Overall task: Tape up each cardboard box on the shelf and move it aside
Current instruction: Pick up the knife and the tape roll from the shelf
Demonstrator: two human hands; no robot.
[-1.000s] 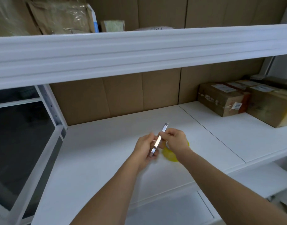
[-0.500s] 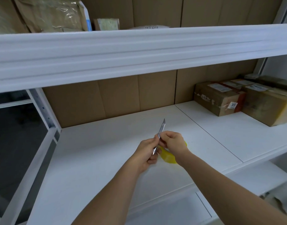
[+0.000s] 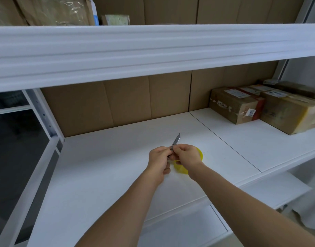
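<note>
While my left hand (image 3: 157, 160) and right hand (image 3: 186, 155) both pinch the utility knife (image 3: 175, 143), its bared blade at one o'clock could slip and cut me.

Small tag (image 3: 251, 112) on cardboard box (image 3: 231, 107): apparently "3011".

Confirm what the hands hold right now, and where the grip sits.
Both hands, left hand and right hand, pinch a utility knife at its lower handle; the blade end points up. The yellow tape roll sits under the right hand; grip unclear.

Cardboard boxes (image 3: 237, 104) sit far right on the shelf (image 3: 117, 154), tape roll (image 3: 199, 154) mid-shelf.
</note>
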